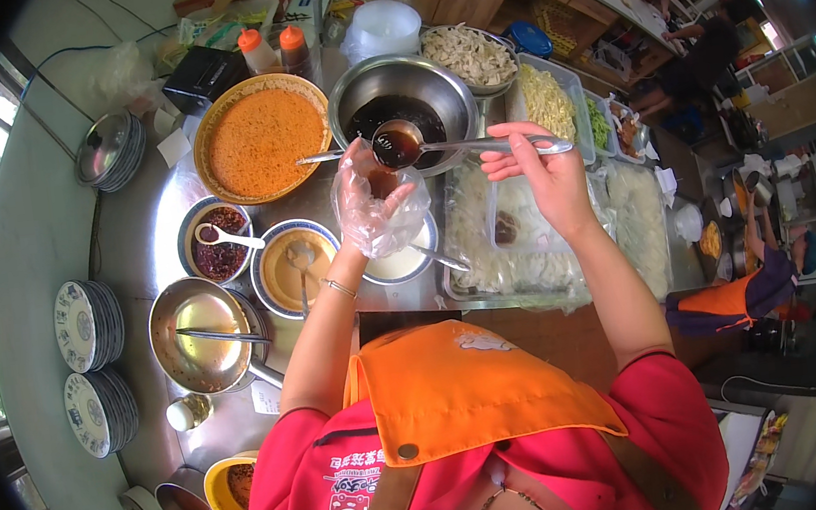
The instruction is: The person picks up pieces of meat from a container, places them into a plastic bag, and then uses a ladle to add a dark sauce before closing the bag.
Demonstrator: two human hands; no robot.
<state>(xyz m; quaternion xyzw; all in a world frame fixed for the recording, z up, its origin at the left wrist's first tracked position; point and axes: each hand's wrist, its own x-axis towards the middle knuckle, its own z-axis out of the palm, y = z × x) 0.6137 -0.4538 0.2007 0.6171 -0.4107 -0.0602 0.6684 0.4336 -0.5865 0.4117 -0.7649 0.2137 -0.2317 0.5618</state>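
My right hand (544,177) holds the handle of a metal ladle (398,144) with dark sauce in its bowl. Under the ladle's bowl, my left hand (377,199), in a clear plastic glove, holds something clear and plastic with dark liquid showing in it; whether it is a bag or a cup I cannot tell. Both are at the near rim of a steel mixing bowl (463,109) of dark sauce. Left of it stands a wide bowl of orange sauce (267,144). Nearer me are bowls of chili paste (215,254), tan sauce (281,266) and white sauce (394,265), with spoons.
Shredded food fills a bowl (470,57) and plastic tubs (548,103) at the back right. A tray of bagged noodles (490,276) lies near my right forearm. A steel pan (196,317), stacked plates (84,326) and squeeze bottles (294,50) stand leftward. Other people work far right.
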